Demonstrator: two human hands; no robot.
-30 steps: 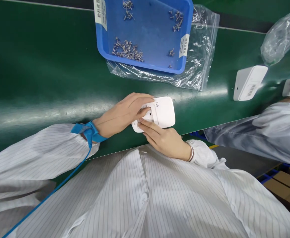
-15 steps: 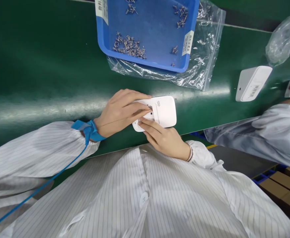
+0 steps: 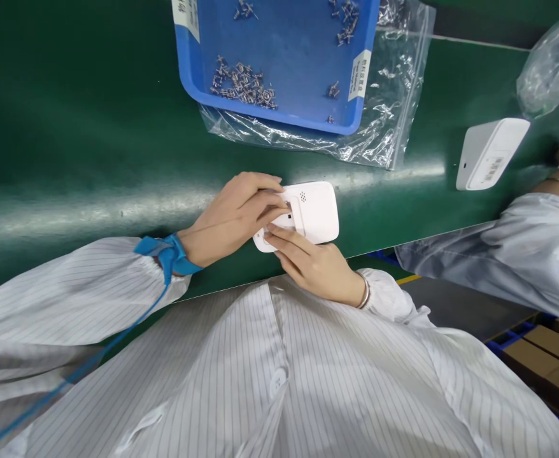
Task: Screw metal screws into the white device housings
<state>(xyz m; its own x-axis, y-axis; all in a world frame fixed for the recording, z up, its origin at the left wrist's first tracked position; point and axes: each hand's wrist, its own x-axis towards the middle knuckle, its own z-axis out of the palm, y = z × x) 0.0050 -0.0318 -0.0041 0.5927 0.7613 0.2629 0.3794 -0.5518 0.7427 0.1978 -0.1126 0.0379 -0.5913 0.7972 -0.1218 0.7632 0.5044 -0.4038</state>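
Observation:
A white plastic device (image 3: 321, 213) with a recessed compartment and a patch of small round holes lies on the green table before me. My left hand (image 3: 241, 210), with a blue strap at the wrist, reaches over its left end. Its forefinger is at the far edge, and other fingertips are pinched together over the recess, where a little metal shows; what they pinch is hidden. My right hand (image 3: 315, 264) grips the device's near side, fingertips at the recess's lower edge and thumb hidden.
Beyond my hands, a blue tray (image 3: 289, 117) with piles of small metal spring-like parts stands on a clear zip bag (image 3: 384, 121). At right are another white device (image 3: 492, 152), a clear plastic bag (image 3: 554, 63) and a co-worker's arm (image 3: 542, 210). A blue cord (image 3: 131, 327) runs from my wrist strap.
My left fingers have shifted slightly over the recess and curled more at the far edge. My right hand stays in place. The co-worker's hand at right has moved.

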